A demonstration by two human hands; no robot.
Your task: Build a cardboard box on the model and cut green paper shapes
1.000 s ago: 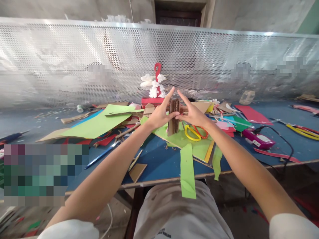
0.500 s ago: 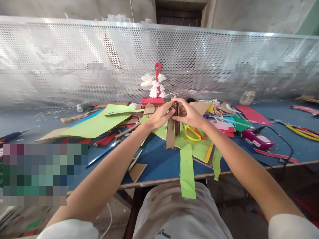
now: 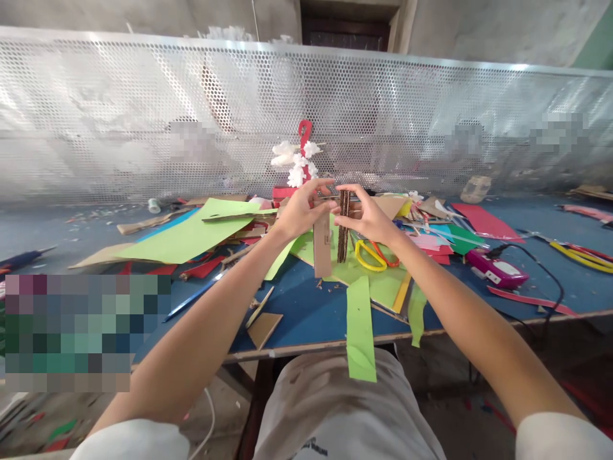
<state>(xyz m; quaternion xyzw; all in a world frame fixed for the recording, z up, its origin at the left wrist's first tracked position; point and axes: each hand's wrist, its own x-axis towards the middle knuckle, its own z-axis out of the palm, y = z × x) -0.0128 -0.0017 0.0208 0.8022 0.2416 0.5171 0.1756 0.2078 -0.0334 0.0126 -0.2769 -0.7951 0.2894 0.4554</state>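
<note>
Both arms reach out over a blue table [image 3: 306, 313] littered with paper scraps. My left hand [image 3: 299, 214] pinches a single brown cardboard strip [image 3: 322, 249] that hangs down from its fingers. My right hand [image 3: 366, 217] grips a thin stack of cardboard strips [image 3: 342, 227], held upright on edge just right of the single strip. The two hands are a little apart, above a green paper sheet [image 3: 368, 275].
Yellow and orange scissors [image 3: 373, 254] lie just right of the hands. A magenta glue gun [image 3: 495, 267] with a black cord sits at the right. A red and white paper craft [image 3: 299, 160] stands behind, before a perforated metal screen [image 3: 143, 115]. Large green sheets [image 3: 191, 233] lie left.
The hands were pressed flat against the cardboard stack. Now the left hand has drawn one strip off to the left, and the right hand keeps the rest, raised slightly.
</note>
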